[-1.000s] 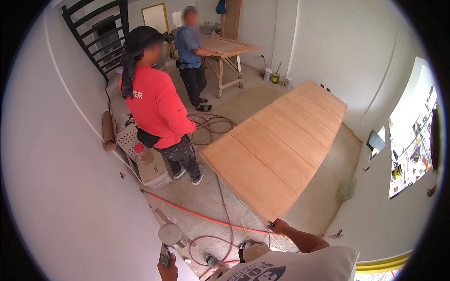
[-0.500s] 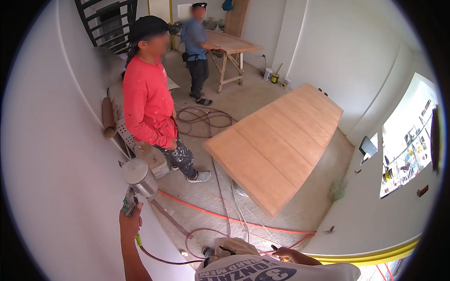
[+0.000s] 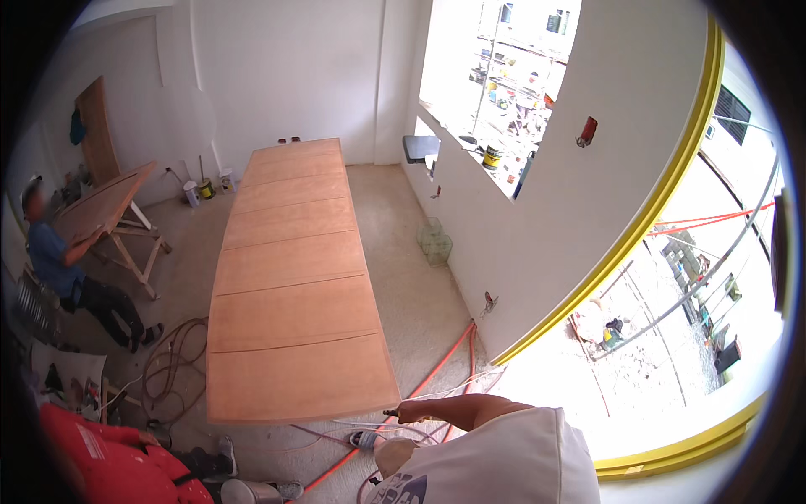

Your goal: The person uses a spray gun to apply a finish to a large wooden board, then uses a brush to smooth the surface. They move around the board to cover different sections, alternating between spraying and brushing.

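My right hand (image 3: 410,412) is closed around a small dark object (image 3: 390,412), too small to name. It is beside the near right corner of a long light-brown wooden door panel (image 3: 290,315) with grooves across its face. At the lower edge shows part of the metal cup (image 3: 250,492) of a spray gun; my left hand is out of view.
A person in red (image 3: 109,458) stands close at lower left. Another person in blue (image 3: 52,252) is at a panel on a wooden trestle (image 3: 138,244). Hoses (image 3: 172,361) and an orange hose (image 3: 445,357) cross the floor. A yellow-framed opening (image 3: 621,244) is at right.
My view has swung right, so the panel now runs straight ahead and the doorway shows. My left hand, which held the spray gun, has left view. My right hand is now at the panel's corner.
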`<state>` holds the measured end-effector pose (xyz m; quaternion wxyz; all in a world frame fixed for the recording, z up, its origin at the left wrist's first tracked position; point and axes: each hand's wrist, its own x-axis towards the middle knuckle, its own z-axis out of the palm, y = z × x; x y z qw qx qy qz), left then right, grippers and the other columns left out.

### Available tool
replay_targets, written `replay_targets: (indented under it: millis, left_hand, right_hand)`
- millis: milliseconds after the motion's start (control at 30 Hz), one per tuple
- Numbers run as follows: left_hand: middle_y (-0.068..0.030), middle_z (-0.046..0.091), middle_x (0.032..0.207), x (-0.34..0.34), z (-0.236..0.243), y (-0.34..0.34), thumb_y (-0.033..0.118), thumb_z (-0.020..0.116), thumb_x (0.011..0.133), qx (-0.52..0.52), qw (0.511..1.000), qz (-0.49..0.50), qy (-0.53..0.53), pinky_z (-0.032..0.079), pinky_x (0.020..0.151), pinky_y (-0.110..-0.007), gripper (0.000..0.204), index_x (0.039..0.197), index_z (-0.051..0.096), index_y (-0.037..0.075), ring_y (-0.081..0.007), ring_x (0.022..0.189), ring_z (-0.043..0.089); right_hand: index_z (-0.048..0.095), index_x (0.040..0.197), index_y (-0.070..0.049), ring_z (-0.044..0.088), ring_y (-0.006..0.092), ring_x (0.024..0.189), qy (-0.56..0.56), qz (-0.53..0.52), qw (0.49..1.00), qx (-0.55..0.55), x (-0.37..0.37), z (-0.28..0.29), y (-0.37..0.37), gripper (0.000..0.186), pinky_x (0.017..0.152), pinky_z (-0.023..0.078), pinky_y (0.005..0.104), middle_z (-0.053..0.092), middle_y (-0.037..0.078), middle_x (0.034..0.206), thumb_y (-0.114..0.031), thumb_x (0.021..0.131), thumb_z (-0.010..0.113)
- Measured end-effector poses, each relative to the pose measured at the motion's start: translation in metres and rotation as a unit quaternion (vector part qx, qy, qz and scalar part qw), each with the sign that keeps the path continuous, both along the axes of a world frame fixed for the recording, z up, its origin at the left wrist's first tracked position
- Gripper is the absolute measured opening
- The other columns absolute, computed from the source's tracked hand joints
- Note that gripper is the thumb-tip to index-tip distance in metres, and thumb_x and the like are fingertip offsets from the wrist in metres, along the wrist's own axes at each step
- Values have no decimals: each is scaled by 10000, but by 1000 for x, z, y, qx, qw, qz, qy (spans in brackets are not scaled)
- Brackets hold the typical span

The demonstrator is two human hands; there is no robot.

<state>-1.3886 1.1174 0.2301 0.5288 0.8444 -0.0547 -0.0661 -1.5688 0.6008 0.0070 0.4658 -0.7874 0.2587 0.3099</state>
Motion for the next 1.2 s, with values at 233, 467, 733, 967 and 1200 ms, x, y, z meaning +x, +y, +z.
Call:
replay_targets:
  millis: [233,467,733,967,1200]
  left_hand:
    - [-224,672,1326,92,-117,-49,66,625,982,-1,986,-126,-112,497,1059,-498,373,1351,632,15,-382,1226,636]
    - [-225,703,1260,169,-107,-88,104,630,993,43,989,-120,-81,528,1008,-471,313,1286,693,14,-379,1135,681]
    - [-243,699,1249,222,-79,-164,170,650,996,32,986,-147,-72,521,1002,-461,344,1294,676,-1,-379,1141,680]
    - [-258,695,1239,241,-61,-189,227,668,999,7,984,-165,-66,515,996,-453,386,1301,661,-14,-379,1146,679]
    - [-274,691,1229,245,-55,-190,285,685,1002,-7,988,-146,-50,509,991,-445,438,1307,647,-27,-378,1151,678]
  right_hand:
    - [618,905,0,514,213,455,82,-203,975,36,4,4,-88,323,417,439,407,515,77,628,-315,936,686]
    - [605,857,-17,445,178,434,205,-263,943,16,-27,5,-107,299,394,372,400,471,54,582,-293,919,700]
    - [582,810,-29,452,168,444,166,-322,930,61,-37,4,-67,313,383,377,375,452,34,582,-286,912,728]
    - [514,737,-66,386,157,410,106,-386,912,91,-16,38,-9,351,375,335,371,409,11,547,-294,930,700]
    - [545,805,-77,414,150,478,187,-385,890,155,-93,32,43,325,395,318,363,454,15,620,-303,913,752]
